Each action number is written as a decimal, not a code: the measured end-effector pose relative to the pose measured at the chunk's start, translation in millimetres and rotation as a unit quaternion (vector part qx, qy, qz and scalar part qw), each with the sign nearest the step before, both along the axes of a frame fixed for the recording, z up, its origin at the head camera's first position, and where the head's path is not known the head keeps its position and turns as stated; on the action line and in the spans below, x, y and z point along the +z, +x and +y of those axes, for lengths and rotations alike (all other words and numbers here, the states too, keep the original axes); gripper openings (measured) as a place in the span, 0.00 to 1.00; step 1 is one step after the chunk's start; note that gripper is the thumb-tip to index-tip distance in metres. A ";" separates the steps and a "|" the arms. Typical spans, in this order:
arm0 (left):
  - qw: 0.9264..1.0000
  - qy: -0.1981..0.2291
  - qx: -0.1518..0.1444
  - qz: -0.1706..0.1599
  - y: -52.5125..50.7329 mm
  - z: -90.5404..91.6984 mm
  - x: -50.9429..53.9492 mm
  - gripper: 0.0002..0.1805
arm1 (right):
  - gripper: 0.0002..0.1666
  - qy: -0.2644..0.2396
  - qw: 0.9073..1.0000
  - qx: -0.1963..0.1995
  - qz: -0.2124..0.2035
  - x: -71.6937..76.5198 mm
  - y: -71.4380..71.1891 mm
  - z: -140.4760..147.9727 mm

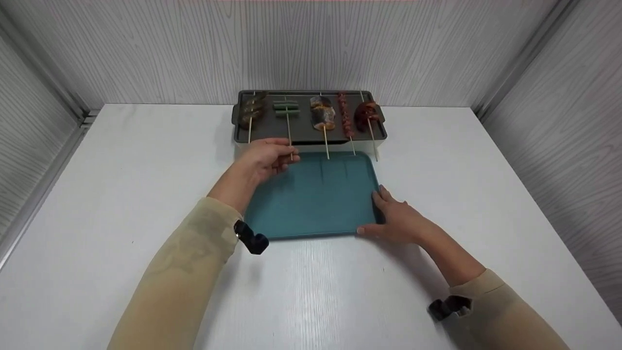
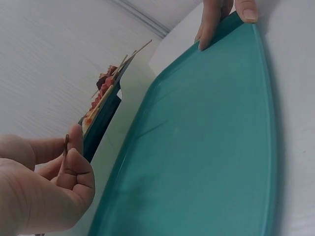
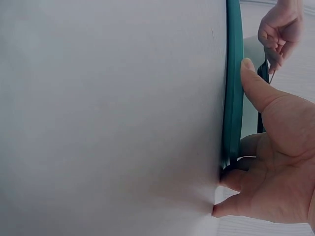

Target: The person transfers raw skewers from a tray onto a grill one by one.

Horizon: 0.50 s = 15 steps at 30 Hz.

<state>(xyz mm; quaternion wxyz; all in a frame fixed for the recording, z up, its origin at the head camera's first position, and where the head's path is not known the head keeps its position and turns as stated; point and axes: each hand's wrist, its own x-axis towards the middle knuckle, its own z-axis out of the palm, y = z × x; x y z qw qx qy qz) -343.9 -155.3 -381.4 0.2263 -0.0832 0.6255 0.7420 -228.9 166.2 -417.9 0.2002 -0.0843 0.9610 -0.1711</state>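
My left hand [image 1: 269,158] pinches the lower end of a stick between thumb and fingers. That stick belongs to a skewer of green vegetable pieces [image 1: 281,106], whose food part lies over the dark grill plate [image 1: 302,131]. In the left wrist view the stick's tip [image 2: 67,140] pokes out between the fingertips. Below the hand lies a teal tray [image 1: 311,199] on the table, directly in front of the grill. My right hand [image 1: 401,221] holds the tray's near right corner, with the thumb on the front rim and the fingers along the right side.
Other skewers lie across the grill: brown pieces [image 1: 251,109] at left, a grey and orange one [image 1: 321,114], a thin red one [image 1: 345,114] and a dark red one [image 1: 365,115] at right. Their sticks overhang the front. A pale panelled wall [image 1: 311,43] stands behind.
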 end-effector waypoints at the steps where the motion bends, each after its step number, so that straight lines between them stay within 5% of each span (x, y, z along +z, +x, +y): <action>1: 1.000 0.002 0.001 -0.001 0.0 0.0 -0.1 0.27 | 0.68 0.000 1.000 0.000 0.000 0.3 0.2 -0.1; 8: 1.000 0.010 0.016 -0.012 2.2 0.3 -1.7 0.27 | 0.69 -0.010 1.000 0.004 -0.004 2.3 1.5 0.4; 15: 1.000 -0.001 -0.005 -0.008 5.9 -0.9 -4.9 0.26 | 0.68 -0.007 1.000 0.003 -0.002 0.8 1.3 1.4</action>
